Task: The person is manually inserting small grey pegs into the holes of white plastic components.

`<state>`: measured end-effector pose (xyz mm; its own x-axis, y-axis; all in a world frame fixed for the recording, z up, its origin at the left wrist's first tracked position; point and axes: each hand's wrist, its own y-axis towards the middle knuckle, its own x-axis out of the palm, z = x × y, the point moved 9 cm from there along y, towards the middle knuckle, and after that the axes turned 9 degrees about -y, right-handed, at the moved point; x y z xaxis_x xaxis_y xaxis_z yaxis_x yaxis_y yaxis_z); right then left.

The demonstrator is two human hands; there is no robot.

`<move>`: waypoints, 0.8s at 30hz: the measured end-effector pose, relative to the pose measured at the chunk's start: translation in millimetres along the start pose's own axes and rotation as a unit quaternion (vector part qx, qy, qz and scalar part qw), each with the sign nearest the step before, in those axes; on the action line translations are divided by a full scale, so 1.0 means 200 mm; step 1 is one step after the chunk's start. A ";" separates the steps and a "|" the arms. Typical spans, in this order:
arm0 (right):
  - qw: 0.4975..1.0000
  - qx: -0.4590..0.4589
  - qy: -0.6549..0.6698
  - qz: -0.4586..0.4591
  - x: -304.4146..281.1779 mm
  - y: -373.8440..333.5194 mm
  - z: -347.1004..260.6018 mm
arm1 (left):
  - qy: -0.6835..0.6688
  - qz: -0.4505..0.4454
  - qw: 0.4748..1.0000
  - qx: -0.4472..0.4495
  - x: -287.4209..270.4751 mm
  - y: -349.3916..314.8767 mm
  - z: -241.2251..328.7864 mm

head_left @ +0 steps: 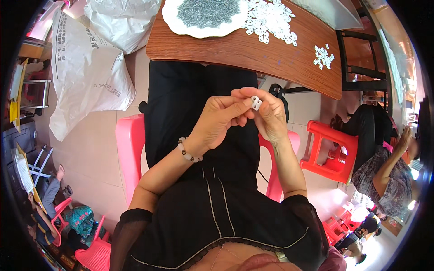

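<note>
Over my lap, both hands meet at a small white plastic piece with holes (256, 103). My left hand (217, 119) has its thumb and fingers closed at the left side of the piece. My right hand (272, 116) pinches it from the right, with the thumb and curled fingers around it. Beyond my hands, on the brown table (217, 49), stands a white scallop-edged plate (195, 32) heaped with small grey screw-like parts (208, 12). Right of the plate lies a pile of similar white pieces (270, 19), with a smaller group (323, 57) near the table's right end.
Large white sacks (90, 67) stand on the floor left of the table. A red stool (327, 151) is at the right, beside a seated person in a patterned top (386, 180). Pink chair parts (130, 151) flank me. Other people sit at the lower left and lower right.
</note>
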<state>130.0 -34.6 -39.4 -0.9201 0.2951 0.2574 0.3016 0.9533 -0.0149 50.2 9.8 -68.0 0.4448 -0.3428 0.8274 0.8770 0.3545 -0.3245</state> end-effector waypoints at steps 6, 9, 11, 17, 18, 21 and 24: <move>1.000 -0.025 -0.002 0.002 0.01 0.01 0.02 | 0.015 -0.009 0.999 0.047 -0.01 0.00 0.02; 0.999 -0.042 -0.021 -0.002 0.01 0.02 0.01 | 0.040 -0.008 0.997 0.071 0.01 0.00 0.05; 0.998 -0.053 -0.036 -0.008 0.01 0.02 0.00 | 0.056 -0.004 0.995 0.085 0.01 -0.01 0.06; 0.997 -0.053 -0.048 -0.003 0.01 0.02 0.01 | 0.070 -0.011 0.990 0.118 0.01 -0.01 0.08; 0.996 -0.070 -0.055 0.004 0.02 0.03 -0.01 | 0.075 -0.009 0.989 0.128 0.01 -0.01 0.09; 0.996 -0.072 -0.054 0.004 0.01 0.02 -0.02 | 0.091 -0.010 0.985 0.148 0.02 -0.01 0.10; 0.997 -0.055 -0.047 -0.004 0.00 0.02 0.00 | 0.103 -0.011 0.982 0.159 0.02 -0.01 0.10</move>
<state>130.4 -30.4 -39.0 -0.9400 0.2980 0.1659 0.3161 0.9440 0.0950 46.6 24.6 -54.2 0.4824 -0.5109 0.7115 0.8005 0.5869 -0.1213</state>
